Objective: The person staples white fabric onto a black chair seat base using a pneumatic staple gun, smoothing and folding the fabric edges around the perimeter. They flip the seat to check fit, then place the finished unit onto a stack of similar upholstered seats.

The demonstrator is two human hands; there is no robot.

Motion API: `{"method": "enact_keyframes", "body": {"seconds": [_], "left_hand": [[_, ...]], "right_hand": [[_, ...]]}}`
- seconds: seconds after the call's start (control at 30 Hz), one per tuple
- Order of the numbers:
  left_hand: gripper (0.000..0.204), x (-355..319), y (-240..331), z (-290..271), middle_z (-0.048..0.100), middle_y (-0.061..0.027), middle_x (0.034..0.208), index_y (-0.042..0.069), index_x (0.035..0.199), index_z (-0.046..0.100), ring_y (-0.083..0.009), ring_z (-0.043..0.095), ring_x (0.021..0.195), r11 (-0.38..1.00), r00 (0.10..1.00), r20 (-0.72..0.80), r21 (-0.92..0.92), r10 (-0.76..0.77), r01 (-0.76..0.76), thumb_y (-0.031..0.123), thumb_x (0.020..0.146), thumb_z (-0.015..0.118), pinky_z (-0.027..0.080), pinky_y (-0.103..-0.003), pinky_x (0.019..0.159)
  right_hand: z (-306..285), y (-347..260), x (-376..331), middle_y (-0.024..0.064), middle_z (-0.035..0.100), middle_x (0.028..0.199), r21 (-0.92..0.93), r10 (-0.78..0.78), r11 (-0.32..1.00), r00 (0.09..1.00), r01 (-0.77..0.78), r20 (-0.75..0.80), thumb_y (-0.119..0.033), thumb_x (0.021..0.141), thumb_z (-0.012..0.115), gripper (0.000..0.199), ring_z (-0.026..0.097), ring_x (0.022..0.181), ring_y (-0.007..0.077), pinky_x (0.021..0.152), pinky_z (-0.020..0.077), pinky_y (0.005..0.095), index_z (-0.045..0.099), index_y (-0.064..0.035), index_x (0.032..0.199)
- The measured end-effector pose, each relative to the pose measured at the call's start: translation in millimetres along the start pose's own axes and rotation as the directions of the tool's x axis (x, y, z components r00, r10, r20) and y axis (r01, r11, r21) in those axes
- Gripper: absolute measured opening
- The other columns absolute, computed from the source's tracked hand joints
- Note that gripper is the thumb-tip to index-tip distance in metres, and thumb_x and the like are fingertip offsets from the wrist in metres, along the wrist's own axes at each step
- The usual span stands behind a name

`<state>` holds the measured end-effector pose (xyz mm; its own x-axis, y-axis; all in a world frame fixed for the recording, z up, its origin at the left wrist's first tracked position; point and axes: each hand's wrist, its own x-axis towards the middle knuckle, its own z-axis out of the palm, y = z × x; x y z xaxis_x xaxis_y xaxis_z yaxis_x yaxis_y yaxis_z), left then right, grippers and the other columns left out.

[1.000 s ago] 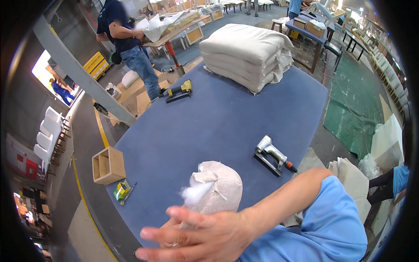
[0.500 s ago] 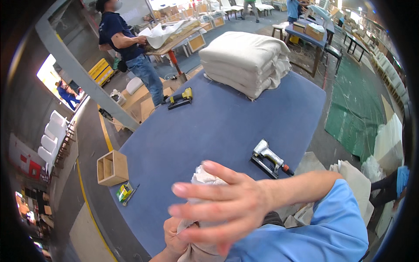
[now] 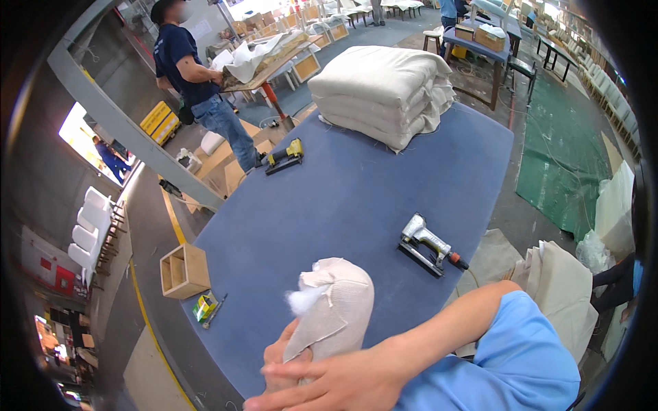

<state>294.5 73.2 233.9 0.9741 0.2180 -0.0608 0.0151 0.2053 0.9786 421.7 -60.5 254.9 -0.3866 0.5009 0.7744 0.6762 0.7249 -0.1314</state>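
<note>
A beige fabric-covered padded piece [image 3: 346,301] with a rounded end rises in front of me at the table's near edge. White stuffing [image 3: 306,299] pokes out on its left side, by a loose fabric flap. My left hand [image 3: 286,349] is closed around the piece from the left, lower down, partly hidden behind the other hand. My right hand [image 3: 343,382] lies across the lower part of the piece, its fingers stretched out. To the right, a silver staple gun [image 3: 426,244] rests on the blue tabletop [image 3: 308,212].
Folded cream cushions or fabric [image 3: 380,92] are piled at the table's far end. A yellow-black staple gun [image 3: 284,157] lies at the left edge. Nearer stand a small wooden box [image 3: 185,271], a green-yellow carton [image 3: 204,307] and a thin tool [image 3: 218,312]. A co-worker [image 3: 199,82] stands far left.
My right hand has moved down and toward me, off the top of the padded piece, uncovering its rounded end and stuffing. The left hand keeps its hold.
</note>
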Motion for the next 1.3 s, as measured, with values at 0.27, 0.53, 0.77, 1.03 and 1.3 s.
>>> {"method": "enact_keyframes", "body": {"seconds": [0.27, 0.53, 0.77, 1.03, 1.3], "left_hand": [[0.040, 10, -10, 2, 0.046, -0.0155, 0.155, -0.009, 0.137, 0.059, -0.0203, 0.051, 0.134, 0.988, 0.997, 0.067, -0.150, -0.030, 0.040, 0.004, 0.100, 0.052, 0.040, -0.035, 0.112], [0.037, 6, 1, -10, 0.067, -0.0112, 0.123, -0.008, 0.133, 0.059, -0.0150, 0.065, 0.108, 0.894, 0.930, 0.108, -0.257, -0.352, 0.368, 0.015, 0.105, 0.053, 0.051, -0.032, 0.094], [0.037, 11, 9, -9, 0.066, -0.0107, 0.126, -0.007, 0.132, 0.060, -0.0158, 0.062, 0.114, 0.907, 0.909, -0.045, -0.098, -0.415, 0.409, 0.017, 0.105, 0.053, 0.047, -0.030, 0.100], [0.036, -7, 36, -14, 0.057, -0.0124, 0.139, -0.006, 0.134, 0.059, -0.0154, 0.054, 0.123, 0.862, 0.971, -0.125, 0.448, -0.203, 0.238, 0.012, 0.106, 0.046, 0.039, -0.029, 0.106], [0.045, -9, 18, -39, 0.062, -0.0045, 0.127, -0.005, 0.145, 0.047, -0.0113, 0.052, 0.117, 0.823, 0.930, -0.241, 0.440, -0.276, 0.359, 0.021, 0.108, 0.044, 0.039, -0.026, 0.102]], "right_hand": [[-100, 42, -21, 0.0139, 0.062, 0.130, -0.073, 0.472, 0.881, 0.862, -0.466, 0.184, -0.028, 0.089, 0.074, 0.034, 0.058, 0.126, 0.0378, 0.101, 0.0445, 0.0536, 0.070, -0.0073, 0.116], [-88, 81, 39, 0.0182, 0.070, 0.104, -0.261, 0.676, 0.691, 0.473, -0.674, 0.565, -0.016, 0.092, 0.066, 0.021, 0.070, 0.088, 0.0362, 0.077, 0.0562, 0.0435, 0.071, 0.0027, 0.099], [-92, 101, 15, 0.0145, 0.073, 0.111, 0.177, 0.756, 0.483, 0.510, -0.858, 0.410, -0.021, 0.099, 0.061, 0.026, 0.069, 0.102, 0.0277, 0.088, 0.0540, 0.0383, 0.072, 0.0016, 0.108], [61, 127, -166, 0.0121, 0.070, 0.118, 0.907, 0.966, 0.166, 0.250, -0.387, -0.070, -0.054, 0.112, 0.031, 0.067, 0.065, 0.110, 0.0202, 0.101, 0.0494, 0.0363, 0.068, 0.0004, 0.123], [3, 99, -75, 0.0197, 0.057, 0.144, 0.679, 0.720, 0.681, 0.417, -0.273, -0.555, -0.081, 0.096, 0.034, 0.098, 0.056, 0.132, 0.0299, 0.110, 0.0428, 0.0451, 0.039, -0.0022, 0.155]]}}
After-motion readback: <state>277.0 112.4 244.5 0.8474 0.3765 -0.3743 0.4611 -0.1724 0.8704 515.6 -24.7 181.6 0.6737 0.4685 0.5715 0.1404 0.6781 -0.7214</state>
